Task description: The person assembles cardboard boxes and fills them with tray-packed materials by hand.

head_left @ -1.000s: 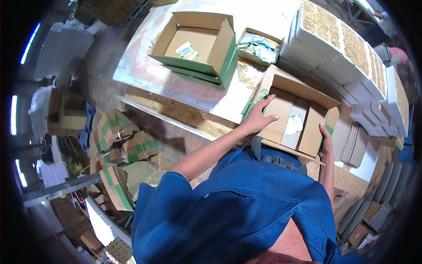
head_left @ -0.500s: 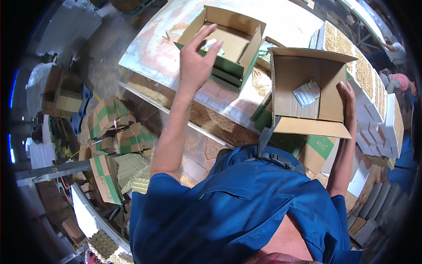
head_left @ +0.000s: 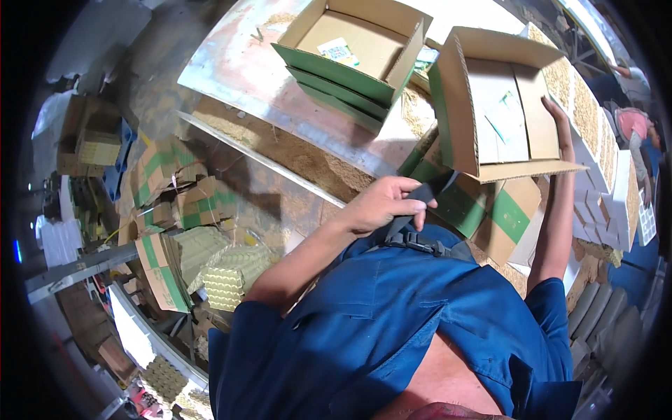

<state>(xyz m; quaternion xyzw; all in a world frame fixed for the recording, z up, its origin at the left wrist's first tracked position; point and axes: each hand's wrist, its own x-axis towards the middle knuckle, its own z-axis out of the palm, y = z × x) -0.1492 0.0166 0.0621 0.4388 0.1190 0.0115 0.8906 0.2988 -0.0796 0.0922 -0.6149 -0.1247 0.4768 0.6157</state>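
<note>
Open cardboard box just left of the right hand, the nearer one, gripping its side wall; mouth faces the person, long axis unclear. Left hand well apart, nearer the body, fingers closed on a dark strap. Ahead of it, another box.

Brightly lit table, stained floor
</note>
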